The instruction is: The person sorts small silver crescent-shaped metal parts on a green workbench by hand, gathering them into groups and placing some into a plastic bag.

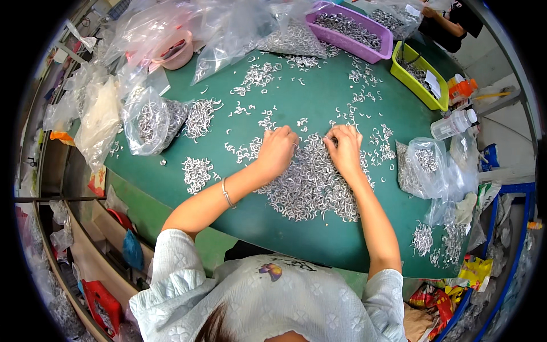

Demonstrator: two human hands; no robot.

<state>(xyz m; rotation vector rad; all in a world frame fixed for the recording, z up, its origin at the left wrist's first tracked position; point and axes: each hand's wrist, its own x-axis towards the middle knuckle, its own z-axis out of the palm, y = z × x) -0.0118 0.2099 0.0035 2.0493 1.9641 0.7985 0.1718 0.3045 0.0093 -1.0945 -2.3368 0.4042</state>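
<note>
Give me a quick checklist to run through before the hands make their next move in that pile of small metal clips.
1. Left hand on the big pile of small silvery metal clips: ok.
2. Right hand on the same pile: ok.
3. Clip pinched in either hand's fingers: cannot tell.
4. Purple plastic tray has room for more: ok.
5. Green table mat bare at the near edge: ok.

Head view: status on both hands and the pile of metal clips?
Left hand and right hand knuckles-up on the metal clip pile, fingers curled into it. Grip unclear. Pile loose on green table. Nothing over it.
</note>
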